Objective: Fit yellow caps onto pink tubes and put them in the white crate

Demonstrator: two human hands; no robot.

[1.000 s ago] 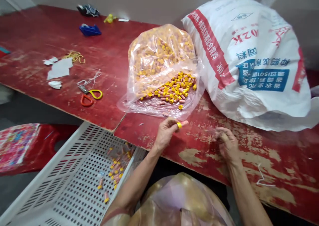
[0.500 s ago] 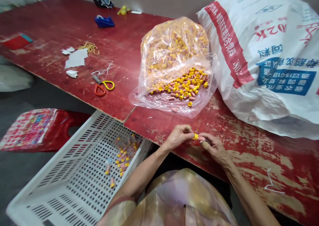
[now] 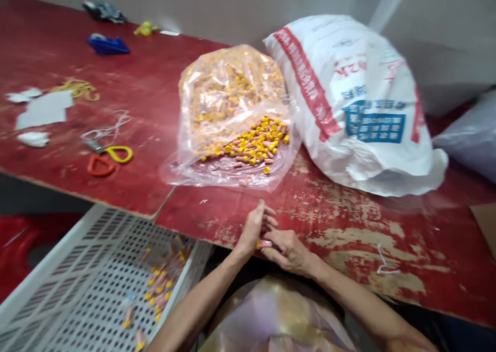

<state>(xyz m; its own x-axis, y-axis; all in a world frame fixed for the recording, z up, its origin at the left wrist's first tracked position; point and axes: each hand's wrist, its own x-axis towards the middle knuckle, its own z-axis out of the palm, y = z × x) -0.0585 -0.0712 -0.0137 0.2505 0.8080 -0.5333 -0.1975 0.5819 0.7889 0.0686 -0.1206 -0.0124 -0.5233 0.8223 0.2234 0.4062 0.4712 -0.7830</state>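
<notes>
My left hand (image 3: 253, 228) and my right hand (image 3: 289, 249) meet at the near edge of the red table (image 3: 155, 98). Between their closed fingers sits a small pink piece with a yellow cap (image 3: 264, 244), mostly hidden by the fingers. Just beyond the hands lies an open clear plastic bag (image 3: 228, 114) full of the same yellow-capped pink pieces, with several spilled at its mouth (image 3: 251, 145).
A big white woven sack (image 3: 349, 104) lies right of the bag. A white slotted crate (image 3: 93, 285) with several capped pieces stands below the table at the left. Scissors with orange and yellow handles (image 3: 104, 158), paper scraps (image 3: 41, 111) and a blue tape dispenser (image 3: 106, 44) lie on the table's left.
Both hands have come together and drawn back toward my body at the table's edge, closing round the capped piece. The view has swung to the right.
</notes>
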